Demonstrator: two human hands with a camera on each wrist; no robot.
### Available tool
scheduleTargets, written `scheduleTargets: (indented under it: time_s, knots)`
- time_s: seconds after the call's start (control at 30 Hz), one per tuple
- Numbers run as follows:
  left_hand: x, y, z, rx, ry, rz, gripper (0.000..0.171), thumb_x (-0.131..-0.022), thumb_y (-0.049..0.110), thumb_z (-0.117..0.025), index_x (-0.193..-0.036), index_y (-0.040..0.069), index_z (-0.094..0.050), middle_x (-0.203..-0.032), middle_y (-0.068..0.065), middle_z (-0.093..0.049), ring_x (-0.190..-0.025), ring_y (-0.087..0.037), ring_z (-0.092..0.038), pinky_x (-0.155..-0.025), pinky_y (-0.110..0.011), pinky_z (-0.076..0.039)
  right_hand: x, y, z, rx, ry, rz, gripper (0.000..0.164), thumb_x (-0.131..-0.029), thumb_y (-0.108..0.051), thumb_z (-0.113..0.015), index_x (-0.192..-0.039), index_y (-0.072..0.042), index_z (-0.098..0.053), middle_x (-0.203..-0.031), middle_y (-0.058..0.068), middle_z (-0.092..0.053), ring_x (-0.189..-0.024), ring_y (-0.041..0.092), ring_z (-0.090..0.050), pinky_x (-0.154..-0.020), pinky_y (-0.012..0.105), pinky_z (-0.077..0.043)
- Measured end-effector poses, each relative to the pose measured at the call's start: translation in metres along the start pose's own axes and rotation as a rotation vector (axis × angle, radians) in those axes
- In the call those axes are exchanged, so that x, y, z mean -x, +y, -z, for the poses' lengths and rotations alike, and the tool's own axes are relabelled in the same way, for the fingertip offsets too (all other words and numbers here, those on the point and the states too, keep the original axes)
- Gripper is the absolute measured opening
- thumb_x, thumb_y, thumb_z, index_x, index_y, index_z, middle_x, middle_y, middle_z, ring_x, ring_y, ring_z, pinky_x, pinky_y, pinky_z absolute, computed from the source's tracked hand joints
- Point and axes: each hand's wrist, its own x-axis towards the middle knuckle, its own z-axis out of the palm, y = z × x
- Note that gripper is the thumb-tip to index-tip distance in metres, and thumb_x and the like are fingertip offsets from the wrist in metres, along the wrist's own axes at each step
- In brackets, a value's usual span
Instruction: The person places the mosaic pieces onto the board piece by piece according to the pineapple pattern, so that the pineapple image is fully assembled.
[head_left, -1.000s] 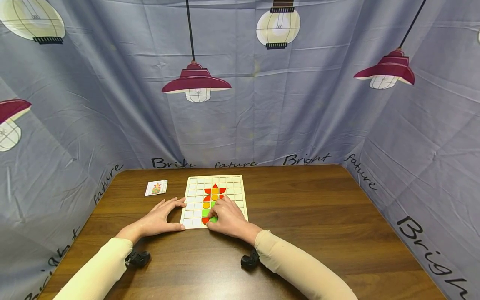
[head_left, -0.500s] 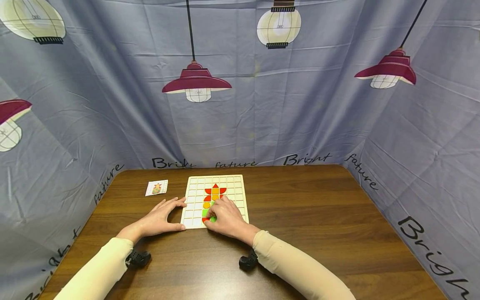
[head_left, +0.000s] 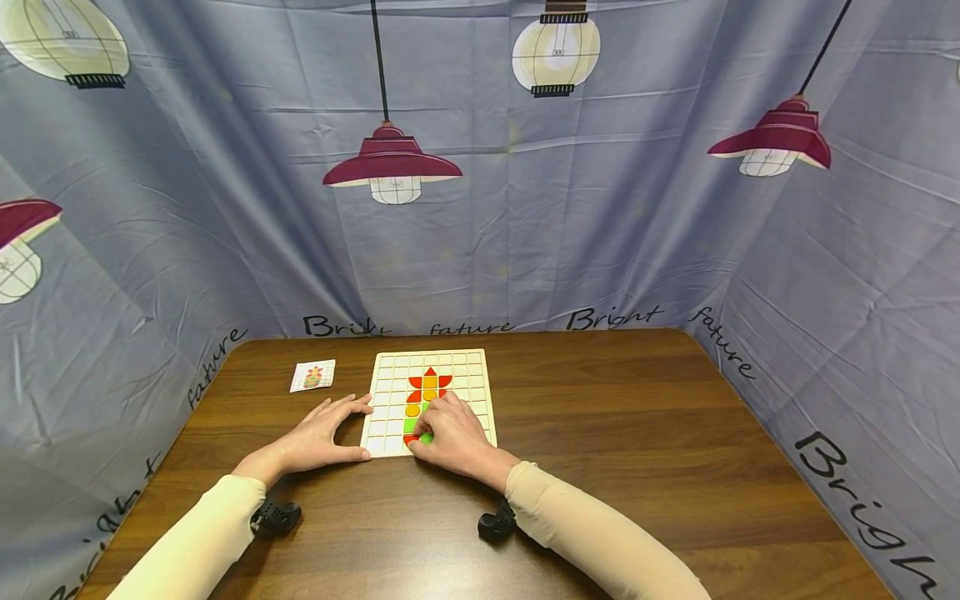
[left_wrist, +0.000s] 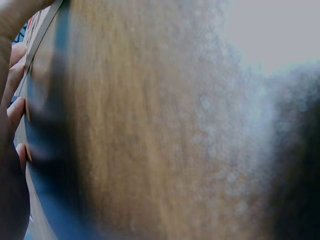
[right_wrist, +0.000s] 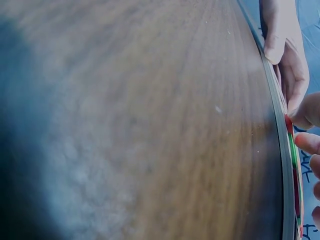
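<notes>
A pale square grid board (head_left: 388, 387) lies on the table, bearing flat red, orange and green tiles in a pineapple-like pattern. My left hand (head_left: 313, 435) rests at the board's left edge, thumb and fingers spread apart and touching it. Over the board's lower middle, my right hand (head_left: 456, 433) has its fingers bent, thumb and index finger at a red tile (head_left: 411, 440) near the front edge. In the right wrist view the thumb touches that red tile (right_wrist: 288, 122), with the index fingertip close beside it. Some tiles are hidden under the right hand.
A small white card (head_left: 312, 376) printted with a similar pineapple pattern lies left of the board. The brown wooden table (head_left: 615, 433) extends to the right. A blue-grey curtain printed with lamps (head_left: 480, 250) surrounds its back and sides.
My right hand has shifted very slightly left, its thumb moving over the red tile near the front edge. The left hand and the board have stayed in place.
</notes>
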Motion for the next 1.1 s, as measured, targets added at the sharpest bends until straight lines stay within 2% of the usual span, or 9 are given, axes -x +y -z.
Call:
scheduleTargets:
  time_s: [0.37,0.6,0.87,1.1]
  knots:
    - [0.0,0.002,0.002,0.004,-0.002,-0.005,0.074,-0.085,0.054,-0.079,-0.14,0.01,-0.056,-0.161,-0.013,-0.039,-0.149,-0.042,-0.029,-0.121,-0.064,-0.009,0.0,0.001,0.0,0.007,0.018,-0.008,0.012,-0.08,-0.039,-0.081,-0.075,-0.03,-0.075,-0.082,-0.015,-0.057,-0.084,0.013,-0.046,-0.072,0.027,-0.043]
    - [0.001,0.003,0.002,-0.004,0.02,-0.031,0.072,-0.085,0.052,-0.08,-0.139,0.009,-0.057,-0.159,-0.017,-0.041,-0.147,-0.046,-0.031,-0.118,-0.068,-0.012,0.0,0.001,-0.001,0.018,0.028,-0.023,0.012,-0.08,-0.04,-0.081,-0.079,-0.029,-0.077,-0.083,-0.015,-0.057,-0.084,0.013,-0.048,-0.074,0.028,-0.044]
    - [0.001,0.003,0.002,0.013,0.007,-0.005,0.074,-0.084,0.053,-0.08,-0.14,0.009,-0.057,-0.16,-0.014,-0.04,-0.149,-0.043,-0.029,-0.12,-0.065,-0.01,-0.001,0.0,0.001,0.012,0.002,-0.029,0.012,-0.081,-0.04,-0.08,-0.078,-0.03,-0.074,-0.084,-0.015,-0.055,-0.088,0.013,-0.048,-0.079,0.03,-0.044]
    - [0.0,0.002,0.0,0.005,0.002,0.001,0.074,-0.084,0.054,-0.079,-0.14,0.011,-0.057,-0.161,-0.014,-0.039,-0.149,-0.042,-0.029,-0.12,-0.065,-0.01,0.001,0.012,0.01,-0.038,0.025,-0.057,0.011,-0.086,-0.039,-0.077,-0.081,-0.029,-0.075,-0.084,-0.015,-0.055,-0.083,0.011,-0.045,-0.074,0.028,-0.042]
